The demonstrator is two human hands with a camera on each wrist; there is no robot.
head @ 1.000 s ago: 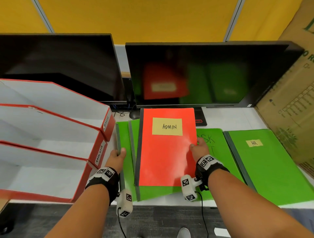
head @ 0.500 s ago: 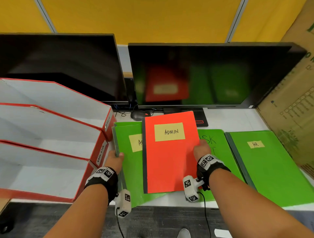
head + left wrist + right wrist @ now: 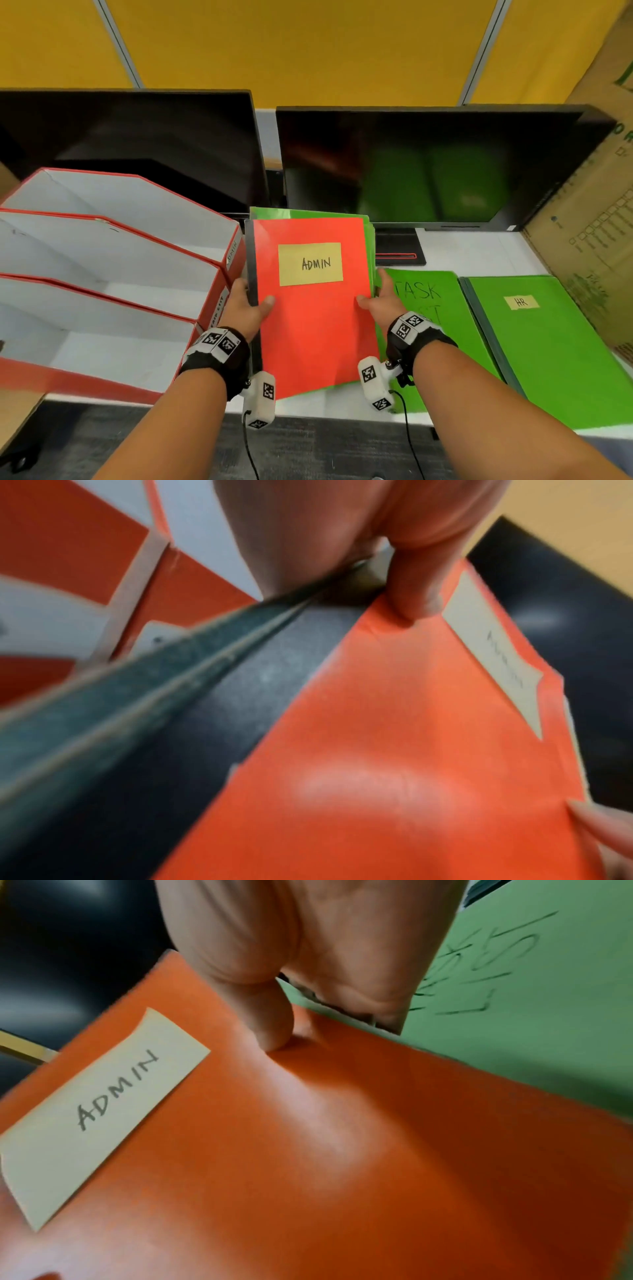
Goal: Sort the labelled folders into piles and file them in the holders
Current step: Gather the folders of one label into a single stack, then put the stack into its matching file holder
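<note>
A stack of folders topped by a red folder (image 3: 315,322) with a yellow ADMIN label (image 3: 310,263) is held between both hands, green folders (image 3: 308,214) showing beneath it. My left hand (image 3: 248,306) grips the dark spine side, thumb on the red cover (image 3: 394,750). My right hand (image 3: 376,301) grips the right edge, thumb pressed on the cover (image 3: 342,1150). Three red-and-white holders (image 3: 219,260) stand at the left. A green TASK LIST folder (image 3: 435,308) and a green HR folder (image 3: 548,342) lie flat on the right.
Two dark monitors (image 3: 428,164) stand behind the folders, one base (image 3: 399,250) just right of the stack. A cardboard box (image 3: 596,205) stands at the far right. The white desk's front edge (image 3: 318,407) runs below the stack.
The ADMIN folders have been gathered into one squared stack, shifted left and raised toward the holders. Both hands now clasp the stack's sides, thumbs on top.
</note>
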